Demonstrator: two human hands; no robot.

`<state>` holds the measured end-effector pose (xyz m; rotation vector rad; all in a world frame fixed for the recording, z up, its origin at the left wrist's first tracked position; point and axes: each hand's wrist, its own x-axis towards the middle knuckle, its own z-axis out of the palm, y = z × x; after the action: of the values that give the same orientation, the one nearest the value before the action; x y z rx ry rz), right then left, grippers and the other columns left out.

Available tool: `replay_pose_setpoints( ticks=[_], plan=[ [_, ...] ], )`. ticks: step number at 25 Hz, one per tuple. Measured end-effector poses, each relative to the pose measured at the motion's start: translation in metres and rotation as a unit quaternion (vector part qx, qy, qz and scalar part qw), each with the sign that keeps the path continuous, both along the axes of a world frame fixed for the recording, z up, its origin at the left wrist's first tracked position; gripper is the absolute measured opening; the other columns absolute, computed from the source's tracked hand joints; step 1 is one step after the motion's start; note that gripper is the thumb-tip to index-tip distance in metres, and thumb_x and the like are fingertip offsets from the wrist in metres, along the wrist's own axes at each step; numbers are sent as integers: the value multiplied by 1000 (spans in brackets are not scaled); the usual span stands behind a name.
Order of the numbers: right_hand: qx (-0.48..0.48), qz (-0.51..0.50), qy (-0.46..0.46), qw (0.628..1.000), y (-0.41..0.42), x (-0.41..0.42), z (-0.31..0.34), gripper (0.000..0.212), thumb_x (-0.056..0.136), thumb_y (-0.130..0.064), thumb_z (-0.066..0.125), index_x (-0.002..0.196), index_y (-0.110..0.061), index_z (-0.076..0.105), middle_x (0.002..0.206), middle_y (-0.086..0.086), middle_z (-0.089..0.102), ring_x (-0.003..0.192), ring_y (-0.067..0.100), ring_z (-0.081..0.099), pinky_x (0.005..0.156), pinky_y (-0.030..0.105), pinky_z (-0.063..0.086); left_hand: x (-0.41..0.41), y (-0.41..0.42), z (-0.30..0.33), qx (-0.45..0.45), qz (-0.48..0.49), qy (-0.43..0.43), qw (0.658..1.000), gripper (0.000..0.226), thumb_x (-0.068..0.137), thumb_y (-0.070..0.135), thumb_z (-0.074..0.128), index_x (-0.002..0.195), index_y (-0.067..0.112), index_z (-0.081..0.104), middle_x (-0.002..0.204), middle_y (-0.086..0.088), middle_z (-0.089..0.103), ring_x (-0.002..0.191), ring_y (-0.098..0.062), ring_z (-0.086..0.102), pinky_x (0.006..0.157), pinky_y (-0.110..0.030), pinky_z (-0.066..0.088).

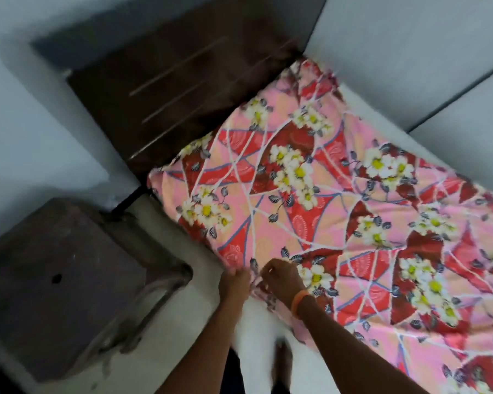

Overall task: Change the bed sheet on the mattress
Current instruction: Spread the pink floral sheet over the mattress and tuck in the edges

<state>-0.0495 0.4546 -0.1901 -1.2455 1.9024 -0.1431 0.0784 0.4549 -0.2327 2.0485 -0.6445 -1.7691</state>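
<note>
Both hands are close together at the near edge of the bed. The left hand (234,282) and the right hand (282,280), which wears an orange wristband (298,301), each pinch a bunched fold of the bed sheet (339,200). The sheet is soft, thin cloth, pink and red with white flowers and white crossing lines, wrinkled and spread over the mattress ahead and to the right of the hands. Beyond it stands a dark slatted headboard (168,81). Left of the hands sits a worn, dark, squarish wooden stool (69,280) on the pale floor (165,351). Pale walls (410,52) hem in the far side.
</note>
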Motion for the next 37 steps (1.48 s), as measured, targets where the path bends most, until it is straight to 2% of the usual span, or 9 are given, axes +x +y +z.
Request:
replay_pose_setpoints(
  ticks=[4,8,12,17,20,23,28,34,37],
  plan=[
    [-56,-109,-23,992,25,-59,85,21,82,-28,52,75,-13,65,73,8,72,71,23,69,68,40,56,-22,-1,76,-52,-48,-2,997,25,71,29,60,55,11,57,49,-5,54,47,-22,47,54,-33,38],
    [-148,-279,-46,948,91,-150,158,18,89,-14,59,72,-17,61,69,7,70,60,18,67,62,34,55,-100,22,159,-93,-161,20,982,21,83,29,64,72,11,65,63,-9,62,57,-24,56,57,-29,39],
    [-232,-455,-84,856,200,-242,192,20,92,-9,59,73,-6,58,62,9,66,48,7,62,48,24,50,-217,76,209,-153,-276,39,948,22,89,25,62,82,3,63,59,-8,57,54,-21,52,53,-27,37],
    [-236,-616,-146,737,387,-343,199,11,93,-11,57,85,-5,61,67,9,67,50,17,63,41,18,39,-378,236,248,-192,-428,98,878,16,93,17,61,82,6,61,57,-6,55,46,-19,47,44,-19,34],
    [-242,-675,-144,682,495,-382,199,11,93,-11,56,87,-5,63,68,9,68,47,13,61,44,19,40,-451,339,246,-155,-483,130,852,14,97,13,57,84,7,59,69,-6,59,52,-19,52,48,-21,36],
    [-241,-727,-126,631,599,-421,197,17,92,-12,56,76,-8,62,66,8,71,50,17,60,49,22,42,-511,439,241,-130,-524,141,830,15,94,11,59,79,7,60,63,-7,56,48,-18,48,45,-19,32],
    [-257,-788,-114,548,726,-484,196,15,93,-10,55,85,-2,65,69,10,72,54,21,63,47,23,44,-598,571,231,-72,-586,152,793,9,93,9,57,85,6,62,70,-8,58,46,-15,48,42,-17,31],
    [-288,-793,-79,531,865,-643,209,14,94,-8,56,86,-2,65,74,16,72,56,23,64,50,26,48,-774,700,227,-69,-599,182,777,8,92,10,59,85,6,62,77,-9,63,52,-16,50,43,-20,31],
    [-289,-804,-82,513,934,-720,227,12,94,-10,57,93,-1,65,78,17,73,58,23,64,49,25,47,-860,755,234,-46,-596,200,777,8,91,10,58,84,7,58,69,-8,56,45,-12,44,41,-20,28]
  ],
)
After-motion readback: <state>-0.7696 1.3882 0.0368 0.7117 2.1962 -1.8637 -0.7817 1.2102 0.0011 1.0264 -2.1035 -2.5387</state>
